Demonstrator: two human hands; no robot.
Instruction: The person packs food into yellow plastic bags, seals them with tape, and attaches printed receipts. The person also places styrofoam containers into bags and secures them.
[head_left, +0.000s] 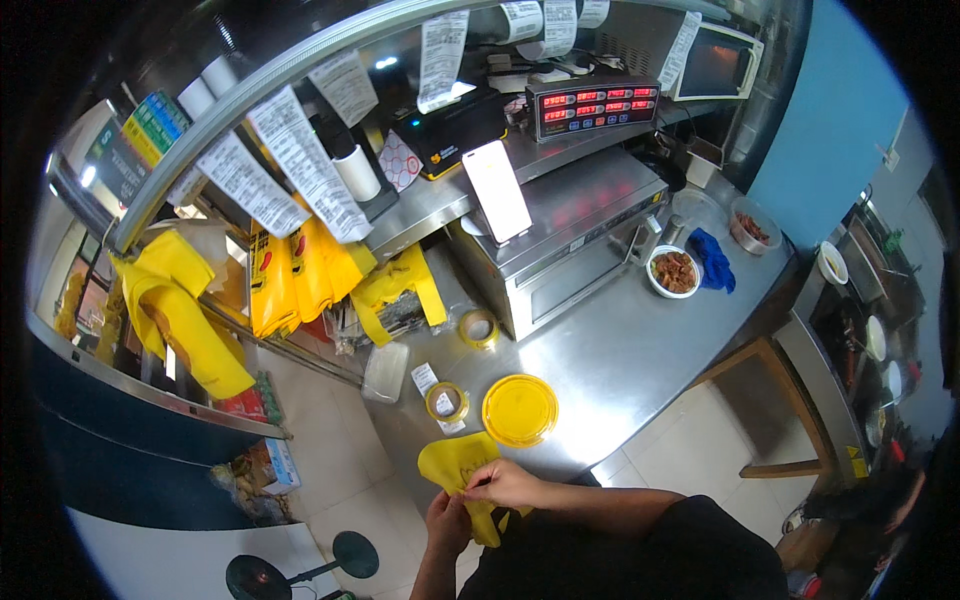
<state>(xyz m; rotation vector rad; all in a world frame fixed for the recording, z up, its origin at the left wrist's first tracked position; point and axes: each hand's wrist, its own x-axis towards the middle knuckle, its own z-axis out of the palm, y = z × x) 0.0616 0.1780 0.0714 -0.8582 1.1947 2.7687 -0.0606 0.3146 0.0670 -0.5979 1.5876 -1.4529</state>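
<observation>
Both my hands pinch a yellow bag (459, 457) over the near edge of the steel counter. My left hand (448, 517) grips it from the lower left, and my right hand (502, 484) has its fingertips on it close to the left thumb. Just beyond the bag lies a round tub with a yellow lid (520, 410). To its left a roll of tape (447, 403) rests on a printed slip (424, 379), with a second tape roll (478, 328) farther back. A clear plastic container (385, 373) sits at the counter's left edge.
A steel oven (570, 225) with a lit phone (496, 191) on top stands behind. A bowl of meat (673, 271) and a blue cloth (711, 260) lie at right. Yellow bags (277, 277) hang at left. Receipts (307, 161) hang from the rail. Another person is partly visible at far right.
</observation>
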